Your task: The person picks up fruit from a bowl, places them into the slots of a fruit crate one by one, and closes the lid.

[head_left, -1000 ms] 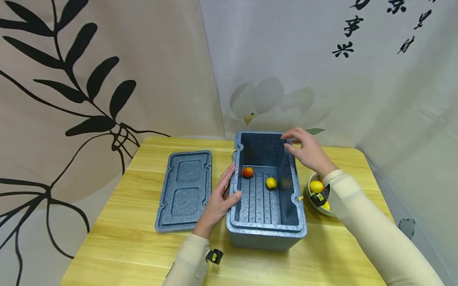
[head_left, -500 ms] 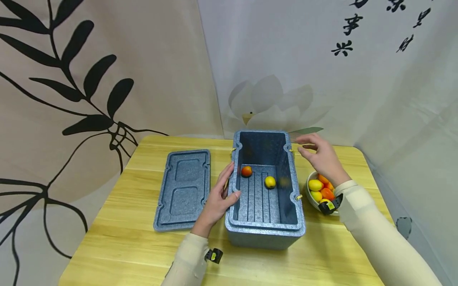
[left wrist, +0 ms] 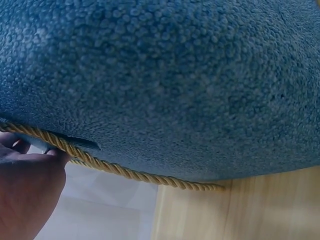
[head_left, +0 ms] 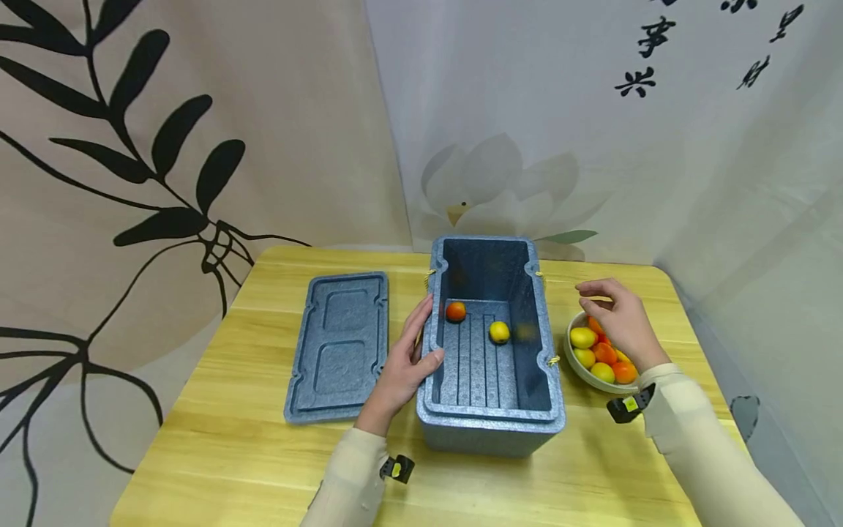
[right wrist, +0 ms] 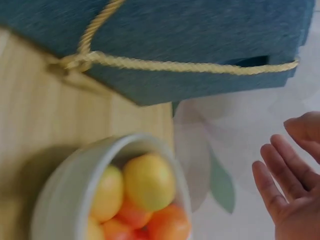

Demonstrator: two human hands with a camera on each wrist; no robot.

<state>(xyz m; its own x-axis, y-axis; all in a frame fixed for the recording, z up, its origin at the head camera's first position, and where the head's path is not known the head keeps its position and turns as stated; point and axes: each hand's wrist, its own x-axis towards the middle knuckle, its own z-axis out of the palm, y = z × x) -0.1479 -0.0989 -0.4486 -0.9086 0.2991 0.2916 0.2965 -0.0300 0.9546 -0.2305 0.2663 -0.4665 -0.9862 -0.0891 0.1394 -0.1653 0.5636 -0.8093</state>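
A deep blue-grey foam box [head_left: 487,422] stands on the table without its lid. Inside lie a red-orange fruit [head_left: 456,312] and a yellow fruit [head_left: 499,332], set apart on the ribbed floor. My left hand [head_left: 400,372] rests on the box's left side, its thumb on the rim and its fingers extended along the outer wall. Beside the box on the right is a pale bowl [head_left: 585,378] of several yellow and orange fruits [right wrist: 149,182]. My right hand [head_left: 622,322] hovers over the bowl's far edge, holding nothing, its fingers loosely bent.
The foam lid [head_left: 339,348] lies flat left of the box. Gold rope [right wrist: 170,65] runs along the box's outer side, knotted near the table. Patterned cloth [head_left: 316,132] hangs behind the wooden table [head_left: 217,410].
My right hand has moved from the box's far right rim, rightward and toward me, to over the bowl. My left hand and both fruits in the box stay in place.
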